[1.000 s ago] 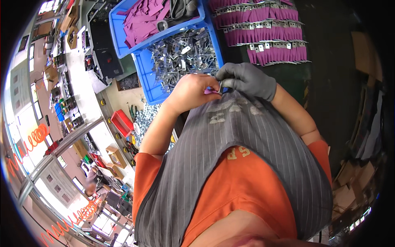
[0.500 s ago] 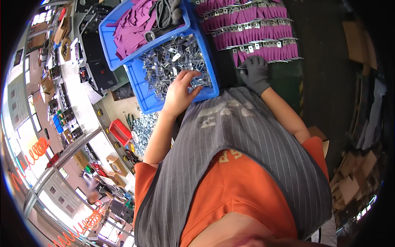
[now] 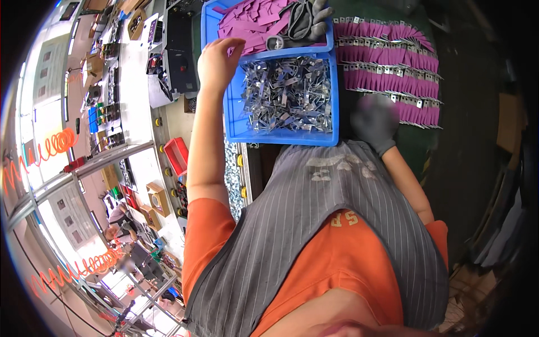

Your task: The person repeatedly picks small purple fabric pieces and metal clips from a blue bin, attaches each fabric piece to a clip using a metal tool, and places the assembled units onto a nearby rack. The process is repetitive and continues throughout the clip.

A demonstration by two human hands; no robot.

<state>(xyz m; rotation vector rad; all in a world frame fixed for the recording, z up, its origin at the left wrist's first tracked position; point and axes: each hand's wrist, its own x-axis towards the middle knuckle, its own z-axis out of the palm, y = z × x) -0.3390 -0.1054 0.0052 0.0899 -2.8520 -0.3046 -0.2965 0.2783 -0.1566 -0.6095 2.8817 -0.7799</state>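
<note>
My bare left hand (image 3: pixel 218 64) is at the left edge of the upper blue bin (image 3: pixel 211 25), beside its purple strips (image 3: pixel 252 22). Its fingers are bent toward the strips, with a gap at the thumb, and nothing shows in them. Below that bin, a second blue bin (image 3: pixel 236 132) holds many small bent metal brackets (image 3: pixel 289 92). My right hand (image 3: pixel 375 121), in a dark grey glove, is by the left end of the nearest row of purple strips with metal brackets (image 3: pixel 415 110); its fingers are smeared and partly hidden.
Several more rows of purple pieces with metal ends (image 3: pixel 387 56) lie beyond the right hand on a dark green surface. Grey gloves (image 3: pixel 306 22) rest on the strips in the upper bin. A red tray (image 3: pixel 177 156) and a long workbench stand at the left.
My left hand has gone from the metal brackets to the bin of purple strips. My right hand has drawn back toward me from the row's edge. The whole view has shifted.
</note>
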